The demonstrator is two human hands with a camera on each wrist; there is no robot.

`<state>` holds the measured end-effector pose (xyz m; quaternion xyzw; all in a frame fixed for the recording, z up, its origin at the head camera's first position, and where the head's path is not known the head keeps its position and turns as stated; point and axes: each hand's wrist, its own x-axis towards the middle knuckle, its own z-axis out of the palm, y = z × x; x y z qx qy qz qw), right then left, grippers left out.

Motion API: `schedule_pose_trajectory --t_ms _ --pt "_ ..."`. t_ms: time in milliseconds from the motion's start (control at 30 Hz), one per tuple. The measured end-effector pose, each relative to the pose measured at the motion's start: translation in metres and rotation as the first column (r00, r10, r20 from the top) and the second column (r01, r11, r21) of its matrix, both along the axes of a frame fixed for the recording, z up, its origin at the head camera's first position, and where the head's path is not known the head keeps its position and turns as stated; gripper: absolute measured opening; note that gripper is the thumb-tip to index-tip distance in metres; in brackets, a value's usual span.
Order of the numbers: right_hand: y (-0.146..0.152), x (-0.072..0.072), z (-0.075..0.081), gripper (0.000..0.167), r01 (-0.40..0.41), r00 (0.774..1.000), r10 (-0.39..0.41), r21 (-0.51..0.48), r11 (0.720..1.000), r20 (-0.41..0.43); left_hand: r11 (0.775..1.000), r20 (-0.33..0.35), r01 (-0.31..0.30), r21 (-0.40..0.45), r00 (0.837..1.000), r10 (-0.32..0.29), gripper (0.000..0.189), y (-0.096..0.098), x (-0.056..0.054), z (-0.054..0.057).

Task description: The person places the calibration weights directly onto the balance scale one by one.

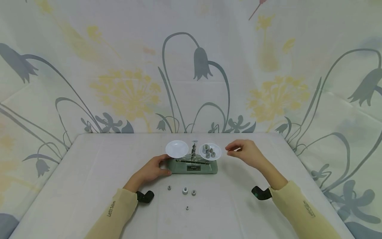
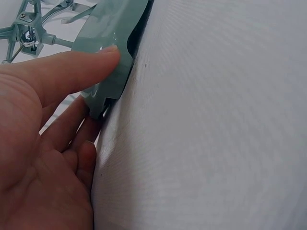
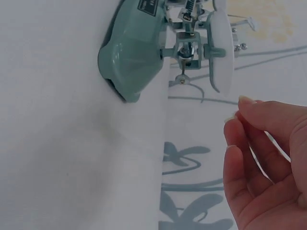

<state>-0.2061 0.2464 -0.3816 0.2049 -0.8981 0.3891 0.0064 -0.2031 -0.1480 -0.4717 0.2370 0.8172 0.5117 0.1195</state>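
A green balance scale (image 1: 194, 168) stands on the white table. Its left pan (image 1: 177, 149) holds nothing, while several metal weights (image 1: 206, 148) stand in the right pan (image 1: 218, 152). My left hand (image 1: 152, 169) grips the left end of the base; in the left wrist view the thumb lies on the front of the green base (image 2: 103, 36), and the other fingers go behind it. Just right of the right pan, my right hand (image 1: 246, 152) hovers with fingers loosely bent. No object shows between its fingertips in the right wrist view, where the pan (image 3: 221, 62) is nearby.
In front of the scale several loose weights stand on the table: a larger weight (image 1: 185, 191), others beside it, and a tiny weight (image 1: 187, 208) nearer me. A flower-patterned cloth (image 1: 134, 66) hangs behind the table's far edge.
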Motion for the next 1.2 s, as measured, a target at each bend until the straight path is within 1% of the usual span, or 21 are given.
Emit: schedule_pose_trajectory --t_ms 300,500,633,700,733,833,900,967,1067,1200 --pt "0.009 0.003 -0.022 0.019 0.056 0.996 -0.054 -0.023 0.998 0.077 1.000 0.007 -0.018 -0.004 1.000 0.018 0.065 0.001 0.000 -0.001" --pt "0.012 0.004 -0.039 0.022 0.062 0.992 -0.054 -0.069 0.996 0.111 1.000 0.008 -0.011 0.001 1.000 0.011 0.066 0.000 0.001 -0.001" --pt "0.009 0.005 -0.049 0.023 0.074 0.987 -0.058 -0.106 0.992 0.151 1.000 -0.001 -0.008 0.003 1.000 0.008 0.066 0.000 0.002 0.000" --pt "0.007 0.005 -0.054 0.022 0.074 0.986 -0.054 -0.121 0.990 0.158 1.000 -0.004 -0.009 0.011 1.000 0.009 0.066 0.001 0.002 0.001" --pt "0.006 0.005 -0.056 0.023 0.072 0.986 -0.051 -0.128 0.989 0.161 1.000 -0.004 -0.011 0.010 1.000 0.011 0.066 0.002 0.003 0.002" --pt "0.002 0.004 -0.063 0.022 0.062 0.986 -0.039 -0.140 0.988 0.162 1.000 0.000 -0.016 0.020 1.000 0.016 0.063 0.005 0.011 0.015" --pt "-0.001 0.003 -0.067 0.022 0.053 0.987 -0.030 -0.140 0.989 0.161 1.000 0.002 -0.023 0.017 1.000 0.023 0.063 0.007 0.012 0.016" --pt "-0.005 0.003 -0.070 0.023 0.052 0.985 -0.028 -0.139 0.989 0.169 1.000 0.002 -0.023 0.017 1.000 0.023 0.063 0.006 0.011 0.014" --pt "-0.009 0.002 -0.075 0.024 0.052 0.984 -0.028 -0.136 0.989 0.173 1.000 0.003 -0.024 0.011 1.000 0.024 0.065 0.003 0.003 0.001" --pt "-0.014 0.000 -0.080 0.027 0.035 0.988 -0.012 -0.146 0.989 0.154 1.000 0.007 -0.020 -0.001 1.000 0.020 0.066 0.001 0.001 -0.001"
